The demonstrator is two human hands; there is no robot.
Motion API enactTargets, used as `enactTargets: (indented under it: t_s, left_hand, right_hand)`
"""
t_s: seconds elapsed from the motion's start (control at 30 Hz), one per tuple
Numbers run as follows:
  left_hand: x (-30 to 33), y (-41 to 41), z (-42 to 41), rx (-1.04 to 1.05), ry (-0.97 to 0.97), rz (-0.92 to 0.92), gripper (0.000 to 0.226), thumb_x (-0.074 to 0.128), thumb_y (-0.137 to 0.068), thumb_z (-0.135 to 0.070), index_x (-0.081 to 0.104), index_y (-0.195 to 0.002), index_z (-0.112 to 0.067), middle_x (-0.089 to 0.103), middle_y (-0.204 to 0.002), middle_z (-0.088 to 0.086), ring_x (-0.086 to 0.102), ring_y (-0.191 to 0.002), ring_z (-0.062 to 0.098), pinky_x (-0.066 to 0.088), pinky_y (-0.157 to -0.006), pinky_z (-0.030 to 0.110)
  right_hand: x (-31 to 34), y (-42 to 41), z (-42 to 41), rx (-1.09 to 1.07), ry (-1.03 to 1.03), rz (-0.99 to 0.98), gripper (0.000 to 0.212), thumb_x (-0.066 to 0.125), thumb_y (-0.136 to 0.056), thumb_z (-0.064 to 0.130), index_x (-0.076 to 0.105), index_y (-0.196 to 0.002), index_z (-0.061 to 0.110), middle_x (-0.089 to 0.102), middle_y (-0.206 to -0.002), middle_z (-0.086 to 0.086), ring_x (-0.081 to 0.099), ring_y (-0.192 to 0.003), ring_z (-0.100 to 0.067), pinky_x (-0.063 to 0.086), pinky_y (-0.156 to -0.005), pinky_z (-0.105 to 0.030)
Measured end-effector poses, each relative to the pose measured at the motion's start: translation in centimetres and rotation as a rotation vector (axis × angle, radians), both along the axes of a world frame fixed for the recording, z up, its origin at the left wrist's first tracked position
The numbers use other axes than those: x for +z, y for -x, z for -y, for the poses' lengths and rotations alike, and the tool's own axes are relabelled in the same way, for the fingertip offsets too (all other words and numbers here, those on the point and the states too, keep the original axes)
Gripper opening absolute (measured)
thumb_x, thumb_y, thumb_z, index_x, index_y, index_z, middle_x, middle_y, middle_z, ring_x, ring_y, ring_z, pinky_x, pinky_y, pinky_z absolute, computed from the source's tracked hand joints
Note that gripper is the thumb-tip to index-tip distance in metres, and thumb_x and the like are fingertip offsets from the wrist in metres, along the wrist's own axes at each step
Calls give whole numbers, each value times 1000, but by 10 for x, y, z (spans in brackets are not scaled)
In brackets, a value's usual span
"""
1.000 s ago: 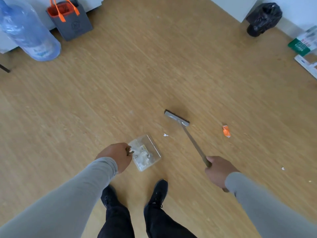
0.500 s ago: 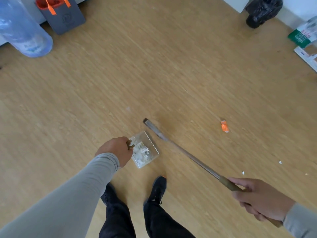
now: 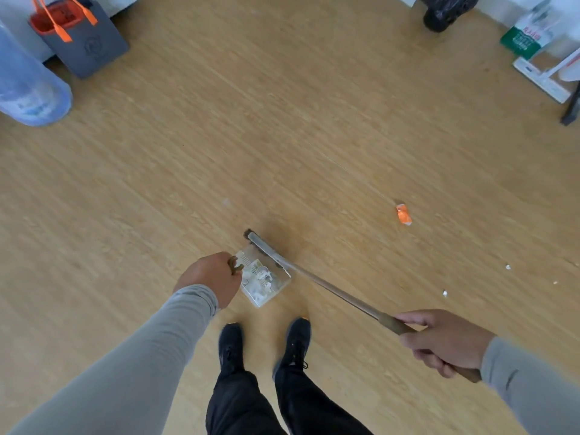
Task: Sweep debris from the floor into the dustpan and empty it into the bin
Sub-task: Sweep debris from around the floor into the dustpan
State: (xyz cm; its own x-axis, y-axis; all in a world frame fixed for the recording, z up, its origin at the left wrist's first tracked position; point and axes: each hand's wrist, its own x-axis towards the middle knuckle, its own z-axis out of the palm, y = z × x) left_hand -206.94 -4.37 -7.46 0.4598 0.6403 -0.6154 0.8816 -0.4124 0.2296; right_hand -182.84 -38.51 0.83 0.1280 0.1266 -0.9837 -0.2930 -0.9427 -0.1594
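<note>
Since a moment ago the broom head [image 3: 265,250] has slid in against the far edge of the clear dustpan [image 3: 266,282], just beyond the left hand [image 3: 209,276], whose curled fingers grip the pan's handle. The right hand [image 3: 445,340] is clenched round the broom's handle. An orange scrap [image 3: 404,214] lies well beyond it.

You've got one broom [image 3: 266,249] and one clear dustpan [image 3: 266,282] — two hands, a left hand [image 3: 208,277] and a right hand [image 3: 445,340]. Loose on the floor [image 3: 282,136]: one orange scrap [image 3: 404,214], three white bits [image 3: 507,267] — plus two black shoes [image 3: 230,343].
</note>
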Motion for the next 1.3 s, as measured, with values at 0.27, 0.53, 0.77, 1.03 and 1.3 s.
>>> enactTargets:
  t_s: [0.27,0.53,0.77,1.03,1.3]
  left_hand:
    - [-2,18,-7,-3,0,44,14,55,-89,-48,60,-91,-35,64,-81,-13,61,-72,13,55,-71,32]
    - [35,22,8,-169,102,16,33,53,-95,-34,65,-122,-21,69,-121,0,64,-107,25,51,-90,34]
    - [92,-1,5,-400,30,104,38,59,-94,-38,64,-124,-15,70,-111,7,66,-103,27,50,-83,35]
    - [124,-36,33,-622,20,159,35,53,-96,-42,63,-125,-24,68,-115,1,65,-105,21,51,-87,30]
    - [137,-84,91,-632,64,202,33,60,-92,-39,63,-123,-28,68,-101,-7,65,-86,17,48,-75,27]
  right_hand:
    - [9,93,1,-204,-30,118,43,58,-92,13,45,-128,33,50,-70,-10,36,-53,-20,28,-49,-27]
    - [69,125,31,-519,-61,236,21,59,-96,22,56,-117,19,55,-62,-8,37,-43,-18,31,-40,-25]
    - [108,178,97,-825,-103,331,15,62,-98,20,59,-112,15,56,-63,-8,44,-46,-16,35,-42,-26]
    - [107,229,152,-993,-45,448,11,60,-99,16,62,-108,11,53,-66,-14,39,-48,-19,35,-40,-28]
    - [79,207,209,-1133,22,491,15,59,-101,19,62,-107,7,52,-62,-13,37,-47,-20,34,-42,-28]
